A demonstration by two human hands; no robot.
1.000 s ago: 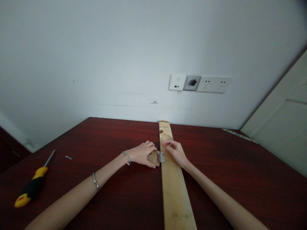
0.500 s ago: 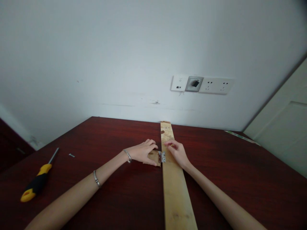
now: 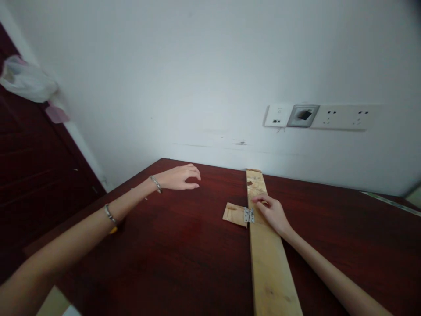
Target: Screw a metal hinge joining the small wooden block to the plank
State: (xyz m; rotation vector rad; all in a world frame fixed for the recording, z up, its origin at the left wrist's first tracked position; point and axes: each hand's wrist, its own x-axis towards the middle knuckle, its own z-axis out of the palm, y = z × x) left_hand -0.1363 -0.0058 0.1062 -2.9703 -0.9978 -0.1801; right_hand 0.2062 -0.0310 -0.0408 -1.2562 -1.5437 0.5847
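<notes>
My left hand point(image 3: 182, 177) hovers above the dark red table, fingers spread and thumb apart, holding nothing. My right hand point(image 3: 271, 213) rests on a long wooden board point(image 3: 272, 263), its thumb and fingertips drawn together in a pinch; whatever is between them is too small to make out. Just left of those fingertips, a metal hinge point(image 3: 249, 215) lies across the joint between the board and a short wooden piece point(image 3: 235, 213). Behind my left forearm a yellow bit of the screwdriver handle point(image 3: 113, 230) shows; the rest is mostly hidden.
The long board runs over the tabletop point(image 3: 184, 263) to the white wall point(image 3: 197, 87). Socket plates point(image 3: 342, 117) are on the wall at right. A white plastic bag point(image 3: 29, 81) hangs at the dark door on the left. A patterned strip point(image 3: 391, 202) lies along the far right edge.
My left hand has let go of the short wooden piece and moved left, away from it. The view has swung left. My right hand stays pinched over the board.
</notes>
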